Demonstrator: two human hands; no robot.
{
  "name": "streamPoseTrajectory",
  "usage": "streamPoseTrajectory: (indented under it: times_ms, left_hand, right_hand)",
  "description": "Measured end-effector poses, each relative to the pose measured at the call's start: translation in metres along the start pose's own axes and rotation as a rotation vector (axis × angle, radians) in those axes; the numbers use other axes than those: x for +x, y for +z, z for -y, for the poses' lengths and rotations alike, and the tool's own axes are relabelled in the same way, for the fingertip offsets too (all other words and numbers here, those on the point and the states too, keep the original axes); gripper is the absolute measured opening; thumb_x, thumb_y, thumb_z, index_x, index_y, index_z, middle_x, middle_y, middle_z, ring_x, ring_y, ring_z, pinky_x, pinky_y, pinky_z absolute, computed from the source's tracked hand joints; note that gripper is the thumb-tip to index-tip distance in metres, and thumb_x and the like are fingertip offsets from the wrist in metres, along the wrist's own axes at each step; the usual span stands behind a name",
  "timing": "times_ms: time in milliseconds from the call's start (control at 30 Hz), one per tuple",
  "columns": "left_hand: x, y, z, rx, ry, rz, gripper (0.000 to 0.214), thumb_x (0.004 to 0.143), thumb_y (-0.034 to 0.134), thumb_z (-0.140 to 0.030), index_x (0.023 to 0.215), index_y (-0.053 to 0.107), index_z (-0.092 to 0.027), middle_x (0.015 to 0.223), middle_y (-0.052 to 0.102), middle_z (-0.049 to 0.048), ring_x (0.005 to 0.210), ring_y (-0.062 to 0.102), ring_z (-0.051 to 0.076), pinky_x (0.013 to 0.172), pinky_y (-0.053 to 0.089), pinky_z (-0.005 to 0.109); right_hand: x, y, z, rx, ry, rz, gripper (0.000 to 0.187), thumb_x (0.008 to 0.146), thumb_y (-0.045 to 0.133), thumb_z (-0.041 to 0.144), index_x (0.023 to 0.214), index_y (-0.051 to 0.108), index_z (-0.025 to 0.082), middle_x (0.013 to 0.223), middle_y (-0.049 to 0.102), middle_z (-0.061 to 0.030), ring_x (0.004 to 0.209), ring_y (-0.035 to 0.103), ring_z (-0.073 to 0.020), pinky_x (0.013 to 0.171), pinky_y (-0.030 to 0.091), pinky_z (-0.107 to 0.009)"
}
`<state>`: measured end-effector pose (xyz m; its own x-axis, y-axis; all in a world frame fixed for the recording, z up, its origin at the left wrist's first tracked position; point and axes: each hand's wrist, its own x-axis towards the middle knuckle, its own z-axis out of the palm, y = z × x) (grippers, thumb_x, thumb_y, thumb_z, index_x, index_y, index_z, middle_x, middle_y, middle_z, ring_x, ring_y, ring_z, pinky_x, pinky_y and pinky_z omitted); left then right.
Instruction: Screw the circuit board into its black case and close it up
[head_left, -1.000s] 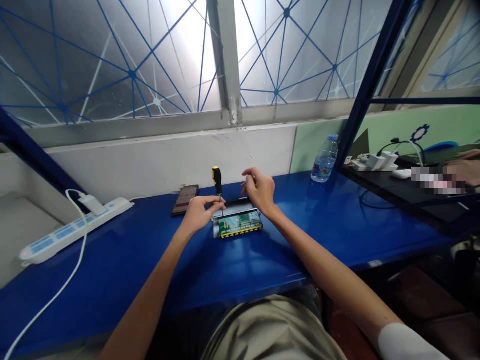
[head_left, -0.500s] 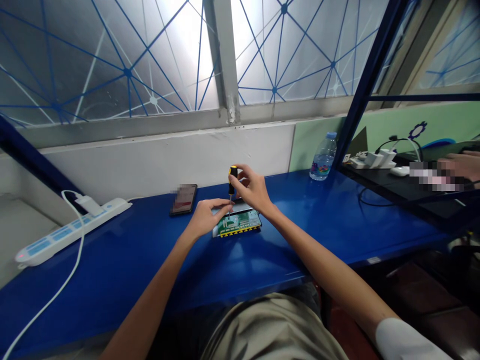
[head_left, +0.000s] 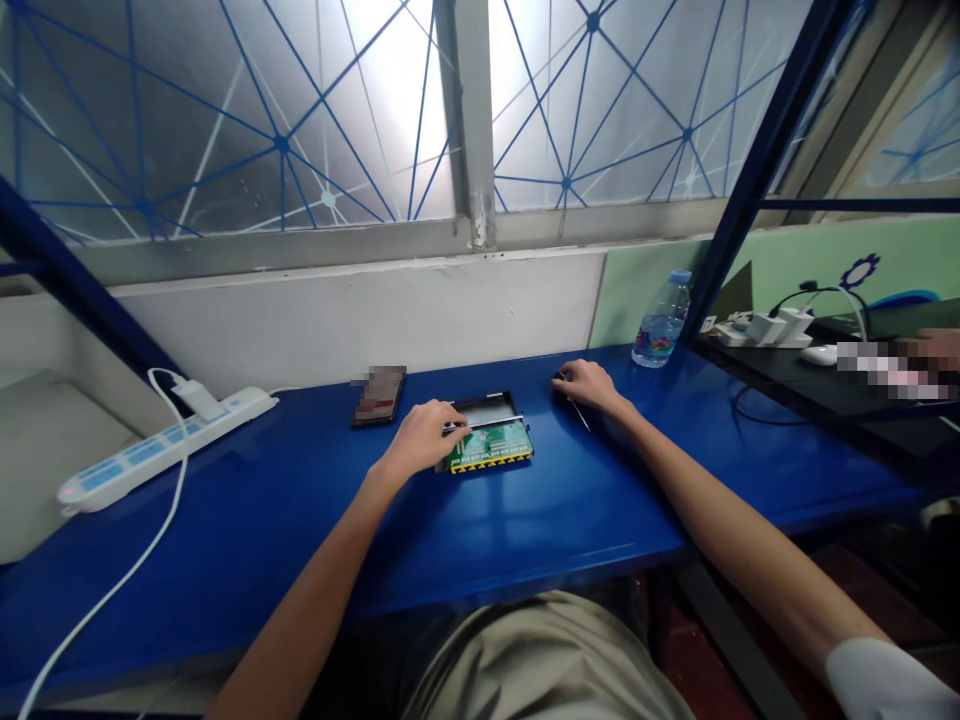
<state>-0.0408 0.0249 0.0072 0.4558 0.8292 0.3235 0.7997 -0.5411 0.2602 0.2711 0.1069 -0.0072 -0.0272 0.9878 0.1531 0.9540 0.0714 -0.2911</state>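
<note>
On the blue table lies a green circuit board (head_left: 495, 440) in a dark casing (head_left: 484, 410), with a yellow-and-black strip along its near edge. My left hand (head_left: 426, 435) grips the left side of the board, thumb and fingers bent over that edge. Farther right, my right hand (head_left: 589, 385) is closed around the handle of a screwdriver (head_left: 580, 415), low at the tabletop. The thin shaft points toward me, apart from the board. Most of the handle is hidden under the fingers.
A phone (head_left: 379, 395) lies left of the casing. A white power strip (head_left: 172, 445) with a trailing cable (head_left: 169, 510) is at far left. A water bottle (head_left: 662, 320) stands at the back right, near a blue post (head_left: 739, 215). Another person's hand (head_left: 941, 348) shows at far right.
My right hand has carried the screwdriver from upright over the board to the tabletop on the right. My left hand has shifted from the screwdriver's shaft to the board's left side.
</note>
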Motion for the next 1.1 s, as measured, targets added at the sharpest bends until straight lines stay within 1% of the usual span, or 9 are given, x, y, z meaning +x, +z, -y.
streamPoseTrajectory:
  times_ms: [167,333,533,700,800,900,967,1033,1100]
  left_hand:
    - [-0.001,0.001,0.001,0.052,0.031,-0.030,0.018,0.088,0.062,-0.028,0.086,0.080,-0.024,0.089,0.078,0.0077,0.088,0.067,0.027,0.076,0.047,0.035]
    - [0.000,0.003,0.002,0.111,0.036,-0.011,0.019,0.090,0.060,-0.025,0.082,0.078,-0.024,0.088,0.077,0.0071,0.087,0.066,0.027,0.073,0.043,0.034]
    - [0.001,0.003,0.000,0.183,0.050,0.009,0.023,0.093,0.055,-0.022,0.085,0.077,-0.022,0.092,0.078,0.0069,0.090,0.066,0.027,0.073,0.040,0.035]
    - [0.002,0.003,-0.002,0.212,0.121,-0.080,0.028,0.096,0.049,-0.022,0.088,0.076,-0.020,0.095,0.078,0.0081,0.087,0.066,0.025,0.075,0.040,0.037]
    - [0.002,0.003,-0.002,0.223,0.157,-0.155,0.028,0.097,0.049,-0.021,0.089,0.076,-0.019,0.094,0.077,0.0087,0.085,0.065,0.024,0.075,0.040,0.037]
    - [0.001,0.002,-0.004,0.237,0.190,-0.225,0.028,0.096,0.049,-0.020,0.087,0.075,-0.019,0.093,0.077,0.0082,0.083,0.064,0.023,0.075,0.039,0.037]
    - [0.001,0.001,-0.005,0.254,0.214,-0.260,0.028,0.097,0.049,-0.019,0.087,0.075,-0.019,0.092,0.077,0.0081,0.082,0.063,0.023,0.074,0.040,0.037]
    - [0.000,0.000,-0.006,0.274,0.232,-0.300,0.029,0.097,0.048,-0.019,0.086,0.075,-0.019,0.091,0.076,0.0083,0.082,0.063,0.022,0.073,0.040,0.037]
    - [0.000,-0.002,-0.008,0.290,0.239,-0.346,0.030,0.098,0.047,-0.019,0.087,0.074,-0.019,0.090,0.076,0.0085,0.082,0.063,0.023,0.072,0.041,0.037]
  right_hand:
    - [0.002,0.005,-0.003,-0.041,0.023,0.018,0.039,0.087,0.058,0.048,0.107,0.074,0.020,0.108,0.075,-0.0156,0.102,0.069,-0.0322,0.073,0.047,-0.032]
    - [0.001,0.003,-0.002,-0.078,0.017,0.023,0.047,0.089,0.055,0.056,0.117,0.070,0.021,0.113,0.073,-0.0156,0.106,0.068,-0.0326,0.077,0.048,-0.033]
    - [0.000,-0.002,-0.006,-0.086,0.045,-0.032,0.054,0.091,0.052,0.060,0.124,0.066,0.020,0.117,0.072,-0.0166,0.109,0.067,-0.0349,0.080,0.048,-0.037]
    - [-0.004,-0.008,-0.008,-0.073,0.081,-0.050,0.050,0.090,0.054,0.060,0.115,0.070,0.019,0.111,0.074,-0.0163,0.105,0.068,-0.0358,0.078,0.048,-0.037]
    - [-0.007,-0.015,-0.005,-0.034,0.085,-0.138,0.045,0.091,0.055,0.055,0.111,0.072,0.019,0.107,0.075,-0.0145,0.102,0.069,-0.0327,0.077,0.047,-0.035]
    - [-0.015,-0.025,0.007,0.079,0.028,-0.242,0.040,0.092,0.055,0.053,0.103,0.075,0.021,0.099,0.076,-0.0100,0.095,0.070,-0.0272,0.073,0.047,-0.031]
    - [-0.023,-0.030,0.019,0.186,-0.073,-0.240,0.039,0.091,0.057,0.055,0.099,0.076,0.023,0.091,0.077,-0.0062,0.087,0.070,-0.0236,0.070,0.045,-0.029]
    - [-0.031,-0.033,0.033,0.264,-0.157,-0.173,0.043,0.089,0.057,0.062,0.091,0.077,0.024,0.084,0.076,-0.0040,0.080,0.069,-0.0211,0.066,0.044,-0.028]
    - [-0.038,-0.033,0.044,0.319,-0.231,-0.051,0.046,0.087,0.058,0.066,0.087,0.078,0.024,0.078,0.075,-0.0027,0.070,0.068,-0.0184,0.061,0.042,-0.027]
